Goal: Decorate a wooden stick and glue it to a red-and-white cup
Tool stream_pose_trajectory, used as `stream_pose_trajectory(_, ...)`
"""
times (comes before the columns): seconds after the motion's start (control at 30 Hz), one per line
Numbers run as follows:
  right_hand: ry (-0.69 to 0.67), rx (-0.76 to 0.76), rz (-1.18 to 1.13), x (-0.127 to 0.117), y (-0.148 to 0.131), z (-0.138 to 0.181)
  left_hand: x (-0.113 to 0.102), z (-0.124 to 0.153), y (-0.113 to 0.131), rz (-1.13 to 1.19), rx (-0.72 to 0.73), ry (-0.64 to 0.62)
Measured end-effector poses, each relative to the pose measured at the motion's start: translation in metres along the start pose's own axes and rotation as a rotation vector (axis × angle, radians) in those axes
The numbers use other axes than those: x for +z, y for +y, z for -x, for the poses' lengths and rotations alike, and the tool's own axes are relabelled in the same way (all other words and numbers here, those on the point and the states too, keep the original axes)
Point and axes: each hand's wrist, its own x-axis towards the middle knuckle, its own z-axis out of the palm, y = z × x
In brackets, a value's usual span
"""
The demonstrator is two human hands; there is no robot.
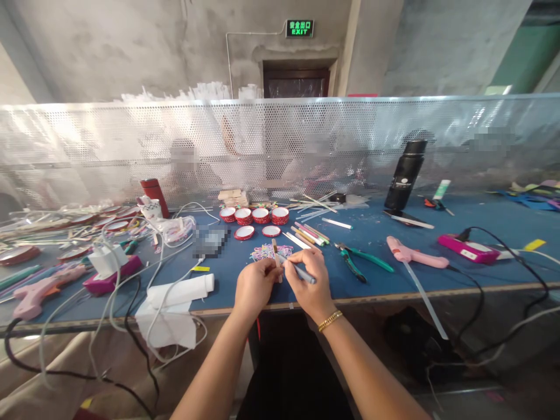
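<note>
My left hand (254,287) is closed, pinching a thin wooden stick (275,247) that stands nearly upright between its fingertips. In my right hand (315,284) is a grey-blue marker pen (305,274), held in a writing grip. The pen's front end points at the stick; I cannot tell whether its tip touches. Just beyond both hands lies a heap of small pastel-coloured pieces (259,253). Several loose marker pens (311,234) are spread behind my right hand. Small round red-rimmed discs with white faces (244,233) sit in stacks and singly behind the heap.
Right of my hands are green-handled pliers (356,262), a pink glue gun (413,255), a black flask (405,178) and a magenta power box (468,248). On the left lie a white paper roll (181,290), cables, another pink glue gun (39,294) and a red bottle (155,195). A perforated metal screen (271,134) stands behind.
</note>
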Motion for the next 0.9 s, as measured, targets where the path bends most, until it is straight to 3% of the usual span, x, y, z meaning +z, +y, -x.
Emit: stream_pose_trajectory(0.9, 0.021, 0.029, 0.009, 0.0016, 0.0025, 0.0011, -0.0003, -0.0012, 0.0005, -0.014, -0.006, 0.0)
